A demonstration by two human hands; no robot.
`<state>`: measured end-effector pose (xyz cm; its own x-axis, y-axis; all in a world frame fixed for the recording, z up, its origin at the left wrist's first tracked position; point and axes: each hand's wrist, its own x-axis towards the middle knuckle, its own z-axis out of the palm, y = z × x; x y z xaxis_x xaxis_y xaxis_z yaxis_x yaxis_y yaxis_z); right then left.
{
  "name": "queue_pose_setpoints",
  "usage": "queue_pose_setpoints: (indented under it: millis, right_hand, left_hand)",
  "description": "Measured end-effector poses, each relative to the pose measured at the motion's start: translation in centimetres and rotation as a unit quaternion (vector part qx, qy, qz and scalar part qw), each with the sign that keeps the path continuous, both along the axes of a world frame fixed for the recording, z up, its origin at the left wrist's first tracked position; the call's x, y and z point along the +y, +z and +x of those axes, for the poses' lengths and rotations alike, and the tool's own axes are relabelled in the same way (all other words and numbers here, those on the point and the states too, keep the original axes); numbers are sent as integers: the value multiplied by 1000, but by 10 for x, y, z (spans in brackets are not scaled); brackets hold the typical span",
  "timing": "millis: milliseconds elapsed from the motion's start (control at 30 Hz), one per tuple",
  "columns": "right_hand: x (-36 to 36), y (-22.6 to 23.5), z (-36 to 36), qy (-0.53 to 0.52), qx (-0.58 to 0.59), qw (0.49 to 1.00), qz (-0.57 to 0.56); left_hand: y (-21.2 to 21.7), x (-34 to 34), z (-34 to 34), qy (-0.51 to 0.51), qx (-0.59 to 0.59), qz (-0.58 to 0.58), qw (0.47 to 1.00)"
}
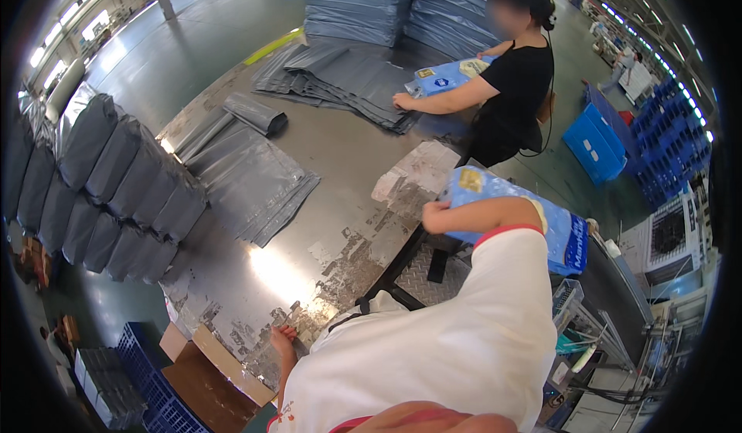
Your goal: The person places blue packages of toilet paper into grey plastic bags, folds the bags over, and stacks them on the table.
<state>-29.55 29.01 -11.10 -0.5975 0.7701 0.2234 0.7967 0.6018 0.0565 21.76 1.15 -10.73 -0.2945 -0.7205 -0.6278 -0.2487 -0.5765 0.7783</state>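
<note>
My right hand [438, 218] is closed on the left end of a blue plastic-wrapped pack [568, 236], and my right forearm lies across the top of it. The pack is held at the right edge of the metal table [340, 170]; a yellow label shows near its far corner. My left hand [284, 340] hangs low at the table's near edge, by the worn surface, fingers loosely bent and apart, with nothing visible in them. A stack of flat grey plastic bags [259, 182] lies on the table ahead of it, with a rolled grey bag [255, 114] at its far end.
Across the table, a co-worker [518, 69] handles another blue pack [444, 77] beside fanned grey bags [340, 81]. Bundled grey bags [116, 170] are piled at the left. An open cardboard box [205, 379] stands below the near edge. A conveyor [622, 286] runs at the right.
</note>
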Motion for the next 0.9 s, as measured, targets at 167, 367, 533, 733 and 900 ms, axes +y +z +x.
queue_pose_setpoints:
  millis: [167, 367, 533, 733, 900]
  right_hand:
    - [-126, 132, 120, 776, -457, 213, 379]
    - [-267, 208, 29, 903, -159, 349, 195]
    - [-288, 236, -75, 781, 122, 576, -208]
    - [-126, 135, -130, 669, 46, 684, -287]
    - [-33, 11, -62, 523, -9, 629, -575]
  left_hand:
    - [-1, 29, -8, 19, 58, -130, 990]
    - [41, 37, -64, -97, 99, -112, 984]
    - [37, 32, -70, -104, 71, -114, 985]
    - [33, 36, -80, -174, 67, -86, 979]
    - [-25, 7, -133, -364, -12, -201, 909]
